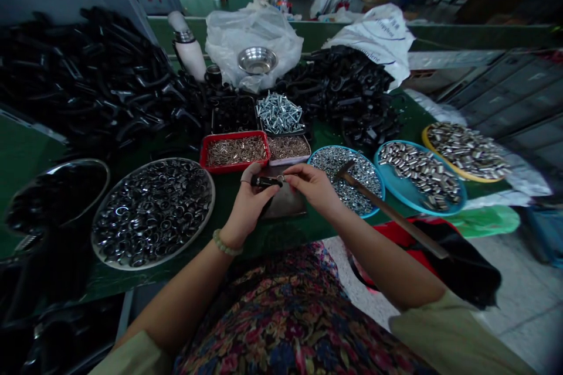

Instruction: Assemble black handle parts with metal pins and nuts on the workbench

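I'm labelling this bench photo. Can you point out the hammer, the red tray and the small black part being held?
hammer [391, 214], head view, midway along its wooden handle.
red tray [203, 159], head view, its left rim.
small black part [264, 181], head view, its middle, between left hand [246, 202] and right hand [314, 187].

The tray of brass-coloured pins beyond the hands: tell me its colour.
Red tray, plainest in the head view, just beyond the left hand.

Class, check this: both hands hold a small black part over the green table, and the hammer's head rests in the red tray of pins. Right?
Not quite. In the head view the hammer has its head in the blue dish of small nuts, not the red tray. Both hands, left and right, do hold the black part.
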Available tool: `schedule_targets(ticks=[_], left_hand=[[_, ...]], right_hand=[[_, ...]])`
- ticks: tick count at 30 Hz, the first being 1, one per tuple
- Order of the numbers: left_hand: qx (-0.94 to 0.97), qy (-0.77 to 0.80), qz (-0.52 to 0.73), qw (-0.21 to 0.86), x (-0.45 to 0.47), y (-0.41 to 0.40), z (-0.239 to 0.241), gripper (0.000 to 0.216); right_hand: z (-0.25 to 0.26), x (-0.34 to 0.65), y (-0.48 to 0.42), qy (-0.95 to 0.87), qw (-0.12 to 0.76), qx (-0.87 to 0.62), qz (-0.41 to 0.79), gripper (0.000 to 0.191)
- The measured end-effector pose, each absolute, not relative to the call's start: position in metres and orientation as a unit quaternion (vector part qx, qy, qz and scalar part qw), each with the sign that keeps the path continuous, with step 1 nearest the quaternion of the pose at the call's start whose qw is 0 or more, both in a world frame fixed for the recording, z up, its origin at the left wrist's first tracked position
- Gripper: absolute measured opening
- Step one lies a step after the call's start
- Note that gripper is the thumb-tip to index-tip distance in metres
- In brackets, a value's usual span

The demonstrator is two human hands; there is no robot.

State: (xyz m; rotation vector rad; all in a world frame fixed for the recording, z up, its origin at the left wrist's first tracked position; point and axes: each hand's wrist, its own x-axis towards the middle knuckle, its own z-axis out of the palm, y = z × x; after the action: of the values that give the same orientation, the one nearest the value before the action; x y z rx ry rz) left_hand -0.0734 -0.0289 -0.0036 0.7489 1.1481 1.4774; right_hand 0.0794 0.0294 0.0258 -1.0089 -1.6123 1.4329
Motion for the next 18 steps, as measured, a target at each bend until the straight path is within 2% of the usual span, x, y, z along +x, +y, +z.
schedule_targets(ticks=[6,14,18], left_hand=[[0.452,0.534,0.583,0.412,-0.081,-0.027,-0.009,0.071],[0.482,0.565,0.556,0.373,-0.081,-0.023,-0.009,0.064],[0.534,0.563,0.498,0.388,-0.081,-0.014,-0.004,0.053]], right_hand=[[0.025,0.063,0.029,-0.635,0.35,-0.379,0.575,0.017],[0.025,0.076,0.04,-0.672,0.315,-0.379,0.553,0.012],[0.041,0.084,0.043,-0.807,0.264,-0.338,0.407,0.008]])
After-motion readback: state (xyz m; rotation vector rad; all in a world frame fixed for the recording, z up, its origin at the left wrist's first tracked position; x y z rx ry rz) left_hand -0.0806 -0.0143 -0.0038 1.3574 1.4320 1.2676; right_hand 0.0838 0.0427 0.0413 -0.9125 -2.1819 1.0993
